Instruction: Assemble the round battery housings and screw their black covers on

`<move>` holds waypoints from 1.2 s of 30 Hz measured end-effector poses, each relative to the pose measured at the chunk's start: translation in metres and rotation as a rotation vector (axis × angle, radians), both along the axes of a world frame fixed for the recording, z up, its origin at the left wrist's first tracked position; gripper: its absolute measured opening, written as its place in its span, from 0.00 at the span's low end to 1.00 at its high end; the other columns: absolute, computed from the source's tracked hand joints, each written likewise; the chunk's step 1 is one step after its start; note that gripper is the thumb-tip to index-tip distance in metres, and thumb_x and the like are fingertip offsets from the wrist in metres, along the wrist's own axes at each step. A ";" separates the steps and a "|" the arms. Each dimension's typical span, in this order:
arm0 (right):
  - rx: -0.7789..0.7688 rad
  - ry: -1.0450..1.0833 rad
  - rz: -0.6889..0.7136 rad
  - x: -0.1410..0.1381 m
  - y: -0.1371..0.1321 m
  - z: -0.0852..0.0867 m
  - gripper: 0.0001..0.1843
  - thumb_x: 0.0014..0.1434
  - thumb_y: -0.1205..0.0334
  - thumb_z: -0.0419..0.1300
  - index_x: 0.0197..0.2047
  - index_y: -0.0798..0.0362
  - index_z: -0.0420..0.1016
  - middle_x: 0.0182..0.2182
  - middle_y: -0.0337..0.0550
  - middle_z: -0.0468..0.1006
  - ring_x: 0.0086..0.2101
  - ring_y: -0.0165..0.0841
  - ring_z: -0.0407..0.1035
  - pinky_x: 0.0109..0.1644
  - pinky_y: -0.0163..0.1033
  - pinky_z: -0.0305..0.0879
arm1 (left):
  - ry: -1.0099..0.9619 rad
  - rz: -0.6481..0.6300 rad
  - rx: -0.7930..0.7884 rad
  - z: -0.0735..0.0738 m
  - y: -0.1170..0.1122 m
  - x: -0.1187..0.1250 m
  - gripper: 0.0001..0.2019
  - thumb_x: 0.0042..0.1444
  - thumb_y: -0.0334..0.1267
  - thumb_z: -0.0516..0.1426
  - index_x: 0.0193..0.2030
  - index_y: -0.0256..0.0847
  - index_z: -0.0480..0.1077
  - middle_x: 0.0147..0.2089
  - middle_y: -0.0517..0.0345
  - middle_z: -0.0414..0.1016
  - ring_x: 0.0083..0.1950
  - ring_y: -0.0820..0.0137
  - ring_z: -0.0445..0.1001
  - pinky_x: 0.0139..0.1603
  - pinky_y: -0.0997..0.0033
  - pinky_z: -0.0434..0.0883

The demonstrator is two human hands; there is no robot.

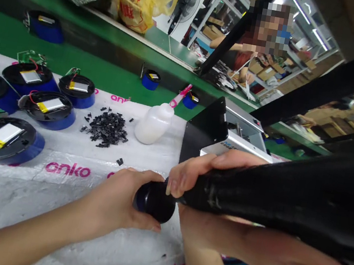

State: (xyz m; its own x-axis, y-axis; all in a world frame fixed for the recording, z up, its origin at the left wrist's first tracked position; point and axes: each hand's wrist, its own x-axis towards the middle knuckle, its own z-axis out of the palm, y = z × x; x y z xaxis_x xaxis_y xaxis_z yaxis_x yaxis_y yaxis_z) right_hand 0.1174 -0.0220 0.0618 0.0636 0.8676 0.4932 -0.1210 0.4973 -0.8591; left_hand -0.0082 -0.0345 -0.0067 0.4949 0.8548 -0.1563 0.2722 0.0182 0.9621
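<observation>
My left hand [113, 203] is closed round a small round dark blue and black unit [154, 201], held just above the white padded table cover [13, 204]. My right hand [204, 169] wraps a large black tool [289, 193] that fills the right side of the view, very near the camera. The tool's narrow end meets the round unit, and the fingertips of my right hand rest at that joint. What the tool's tip looks like is hidden by both hands.
Several blue round units with batteries and wires [49, 107] lie at left. Beyond my hands are a pile of small black parts [107, 128], a white squeeze bottle [154, 124] and a black and silver machine [228, 132]. A green conveyor [73, 57] carries blue units; a person sits far back.
</observation>
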 end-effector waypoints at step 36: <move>-0.081 0.155 -0.017 -0.005 0.003 0.012 0.33 0.39 0.28 0.70 0.27 0.49 0.67 0.13 0.35 0.70 0.11 0.34 0.60 0.12 0.38 0.58 | -0.141 0.010 0.023 -0.005 0.001 -0.001 0.23 0.45 0.34 0.71 0.49 0.44 0.74 0.47 0.61 0.81 0.51 0.59 0.76 0.53 0.63 0.69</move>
